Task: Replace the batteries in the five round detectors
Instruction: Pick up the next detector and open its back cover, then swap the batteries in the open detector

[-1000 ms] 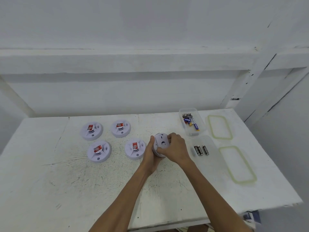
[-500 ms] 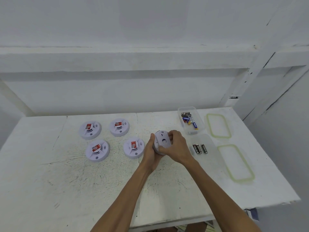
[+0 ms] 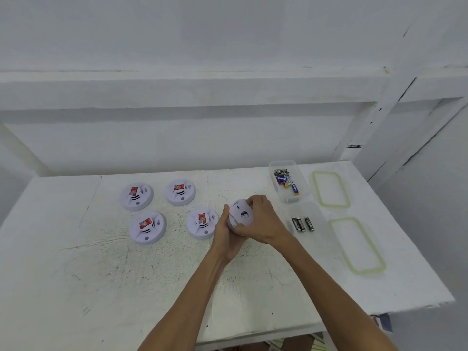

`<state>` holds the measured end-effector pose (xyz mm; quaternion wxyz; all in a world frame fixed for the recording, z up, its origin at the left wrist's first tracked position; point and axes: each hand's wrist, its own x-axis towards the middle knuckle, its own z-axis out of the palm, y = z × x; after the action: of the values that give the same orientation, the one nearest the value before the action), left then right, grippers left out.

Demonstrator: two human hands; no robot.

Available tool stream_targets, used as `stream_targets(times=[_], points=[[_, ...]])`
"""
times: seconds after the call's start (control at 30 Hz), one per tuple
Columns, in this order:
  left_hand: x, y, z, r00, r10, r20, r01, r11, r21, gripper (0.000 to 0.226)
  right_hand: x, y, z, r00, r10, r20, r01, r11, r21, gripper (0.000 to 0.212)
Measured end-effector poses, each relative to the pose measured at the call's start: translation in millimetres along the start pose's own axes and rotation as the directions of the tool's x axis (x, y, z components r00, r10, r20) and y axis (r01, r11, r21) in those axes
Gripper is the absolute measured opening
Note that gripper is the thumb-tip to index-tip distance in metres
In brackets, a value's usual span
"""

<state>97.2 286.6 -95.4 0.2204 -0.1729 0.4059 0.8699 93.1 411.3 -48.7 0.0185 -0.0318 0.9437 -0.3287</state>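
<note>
On the left of the counter (image 3: 76,274) four detectors (image 3: 147,228) lie face up, each with a red label, well apart from your hands. Next comes your left grip (image 3: 226,239). It is curled around the left side of the fifth detector (image 3: 240,215), which is lifted above the counter and tilted, with its plain back side towards you. Your right grip (image 3: 264,221) is closed on the same detector from the right, with fingers over its far edge.

I judge that you are opening the back cover. Hold the body firm with the left and let only the right turn or slide the cover. Do not squeeze the thin plastic, and work low over the counter, so a falling cell cannot roll far.

Further right, three loose batteries (image 3: 301,224) lie in a clear tray (image 3: 317,211). Behind it stands a clear box (image 3: 282,162) with more batteries, and then come two green-rimmed lids (image 3: 330,188).

Which batteries are the new ones, I cannot tell. The latch of the cover is hidden under your fingers, and so is the inside of the detector.
</note>
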Motion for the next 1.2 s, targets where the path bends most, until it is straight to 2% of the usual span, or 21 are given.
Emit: stream_targets(times=[0.13,0.3,0.4,0.6,0.7,0.8,1.03,1.1,1.2], points=[[2.1,0.0,-2.8,1.0,0.003,0.008,-0.003,0.998,-0.061,0.062,-3.3,-2.3,4.0,0.999,0.017,-0.032,-0.019,0.999,-0.033,0.074],[4.2,-0.6,-7.5,0.999,-0.036,0.018,0.038,0.988,-0.151,0.056,-7.0,7.2,-13.3,0.988,0.144,-0.054,-0.13,0.97,0.205,0.067],[8.2,-1.9,-16.6,0.999,-0.041,-0.016,0.037,0.978,-0.204,0.052,-8.5,22.0,-20.8,0.972,0.218,-0.083,-0.193,0.952,0.237,0.062],[6.7,4.9,-24.5,0.999,0.005,-0.042,-0.014,0.978,-0.21,0.058,-13.3,36.4,-0.7,0.926,0.355,-0.128,-0.345,0.934,0.089,0.07],[5.7,10.8,-30.9,0.998,0.028,-0.052,-0.038,0.979,-0.198,0.062,-15.5,35.5,13.9,0.935,0.319,-0.157,-0.327,0.945,-0.026,0.059],[4.6,15.1,-35.4,0.998,0.03,-0.057,-0.04,0.983,-0.181,0.064,-16.9,35.3,27.6,0.95,0.291,-0.115,-0.306,0.939,-0.155,0.051],[1.1,20.2,-35.3,0.998,0.011,-0.06,-0.022,0.983,-0.181,0.055,-23.3,39.8,41.0,0.953,0.279,-0.118,-0.302,0.906,-0.295,0.045],[-0.5,19.8,-33.4,0.999,0.004,-0.04,-0.011,0.986,-0.169,0.059,-23.5,37.3,39.0,0.961,0.233,-0.15,-0.264,0.934,-0.24,0.042],[0.0,17.6,-31.8,1.0,-0.007,-0.02,0.004,0.987,-0.16,0.063,-21.0,23.4,30.9,0.941,0.166,-0.296,-0.147,0.985,0.086,0.022]])
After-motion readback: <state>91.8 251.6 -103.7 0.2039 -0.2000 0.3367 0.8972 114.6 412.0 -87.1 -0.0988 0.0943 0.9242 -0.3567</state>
